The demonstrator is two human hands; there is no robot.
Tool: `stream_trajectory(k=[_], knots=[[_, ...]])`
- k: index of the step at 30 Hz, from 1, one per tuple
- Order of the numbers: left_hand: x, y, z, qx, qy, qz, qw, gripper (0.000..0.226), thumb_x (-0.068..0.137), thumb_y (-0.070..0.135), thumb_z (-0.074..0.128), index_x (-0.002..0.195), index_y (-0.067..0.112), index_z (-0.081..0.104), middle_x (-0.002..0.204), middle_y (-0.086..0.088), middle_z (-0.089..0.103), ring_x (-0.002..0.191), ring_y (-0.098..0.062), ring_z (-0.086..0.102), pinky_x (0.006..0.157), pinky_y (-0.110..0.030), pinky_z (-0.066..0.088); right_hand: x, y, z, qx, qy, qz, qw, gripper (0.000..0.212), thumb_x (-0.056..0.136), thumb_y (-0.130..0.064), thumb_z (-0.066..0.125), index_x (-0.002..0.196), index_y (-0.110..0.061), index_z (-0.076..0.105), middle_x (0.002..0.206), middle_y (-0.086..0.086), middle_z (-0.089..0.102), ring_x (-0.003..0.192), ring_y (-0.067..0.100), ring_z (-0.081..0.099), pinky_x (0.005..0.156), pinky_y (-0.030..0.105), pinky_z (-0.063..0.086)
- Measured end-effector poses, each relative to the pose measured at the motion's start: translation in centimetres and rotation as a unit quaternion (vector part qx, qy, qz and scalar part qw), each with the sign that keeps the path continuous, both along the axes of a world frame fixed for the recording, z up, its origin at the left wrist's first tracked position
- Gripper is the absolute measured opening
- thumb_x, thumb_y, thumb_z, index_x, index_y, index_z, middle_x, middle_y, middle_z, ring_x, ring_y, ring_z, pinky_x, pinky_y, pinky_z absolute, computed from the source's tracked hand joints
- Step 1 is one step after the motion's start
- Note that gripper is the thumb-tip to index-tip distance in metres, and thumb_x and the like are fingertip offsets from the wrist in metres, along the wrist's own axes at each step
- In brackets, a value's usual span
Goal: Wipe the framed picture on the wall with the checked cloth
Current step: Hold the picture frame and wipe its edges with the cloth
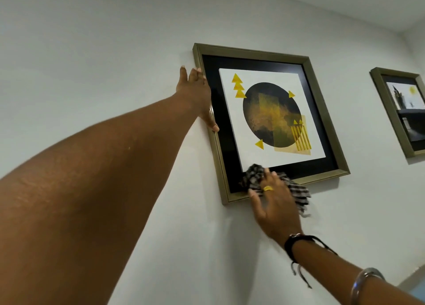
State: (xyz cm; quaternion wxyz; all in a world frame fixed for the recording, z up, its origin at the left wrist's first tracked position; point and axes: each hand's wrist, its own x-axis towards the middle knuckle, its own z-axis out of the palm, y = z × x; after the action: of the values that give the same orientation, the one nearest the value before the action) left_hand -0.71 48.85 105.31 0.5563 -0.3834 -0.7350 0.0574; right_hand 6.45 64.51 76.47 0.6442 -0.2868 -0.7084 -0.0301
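Note:
A framed picture with a dull gold frame, black mat and a dark circle with yellow triangles hangs on the white wall. My left hand reaches up and grips the frame's left edge, thumb on the front. My right hand, wearing a gold ring, presses the black-and-white checked cloth against the lower left part of the frame. The cloth covers part of the bottom rail and hangs down to the right of my fingers.
A second framed picture with a similar frame hangs further right on the same wall, partly cut off by the view's edge. The ceiling meets the wall at the upper right. Bare white wall surrounds both frames.

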Motion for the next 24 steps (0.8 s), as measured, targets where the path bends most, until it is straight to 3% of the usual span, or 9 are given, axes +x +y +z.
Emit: stream_trajectory(k=[6,12,15,19,24], knots=[[0.2,0.2,0.1,-0.01,0.004,0.009,1.0,0.144,0.045,0.088,0.06,0.153,0.006,0.011,0.163,-0.018,0.005,0.151,-0.034,-0.007,0.118,-0.059,-0.005,3.1,2.9,2.2,-0.146,0.065,-0.038,0.986,0.092,0.083,-0.072,0.013,0.127,-0.006,0.059,0.155,0.012,0.037,0.147,0.029,0.023,0.119,0.046,0.022],[-0.3,0.3,0.2,-0.008,0.004,-0.011,1.0,0.144,0.047,0.086,0.062,0.153,0.005,0.008,0.163,-0.019,0.003,0.152,-0.033,-0.006,0.118,-0.059,-0.005,-2.4,-6.1,-0.7,0.006,-0.005,0.074,0.997,0.088,0.085,-0.073,0.026,0.15,-0.015,0.032,0.158,0.003,0.029,0.149,0.02,0.022,0.119,0.031,0.016],[-0.6,0.4,0.8,-0.012,0.01,-0.012,1.0,0.14,0.049,0.087,0.061,0.152,0.005,0.012,0.163,-0.019,0.006,0.152,-0.032,-0.006,0.118,-0.06,-0.006,-4.7,-8.6,0.0,0.016,-0.004,0.097,0.995,0.09,0.085,-0.072,0.028,0.153,-0.012,0.021,0.161,-0.003,0.018,0.15,0.013,0.009,0.121,0.032,0.017],[-0.4,0.1,1.8,-0.026,0.006,-0.009,1.0,0.118,0.061,0.079,0.062,0.15,0.01,0.027,0.162,-0.017,0.014,0.152,-0.03,-0.003,0.118,-0.06,-0.004,-4.6,-8.1,2.7,0.03,-0.024,0.106,0.994,0.084,0.089,-0.06,0.034,0.154,-0.009,0.016,0.164,0.003,0.013,0.152,0.015,0.002,0.121,0.026,0.008],[0.1,-0.5,2.3,-0.041,-0.002,0.002,0.999,0.08,0.083,0.044,0.057,0.15,0.012,0.028,0.163,-0.015,0.014,0.152,-0.029,0.0,0.12,-0.058,-0.002,-4.6,-7.6,8.9,0.04,-0.029,0.093,0.994,0.082,0.091,-0.056,0.035,0.152,-0.004,0.017,0.163,0.01,0.018,0.152,0.022,0.009,0.122,0.032,0.012]])
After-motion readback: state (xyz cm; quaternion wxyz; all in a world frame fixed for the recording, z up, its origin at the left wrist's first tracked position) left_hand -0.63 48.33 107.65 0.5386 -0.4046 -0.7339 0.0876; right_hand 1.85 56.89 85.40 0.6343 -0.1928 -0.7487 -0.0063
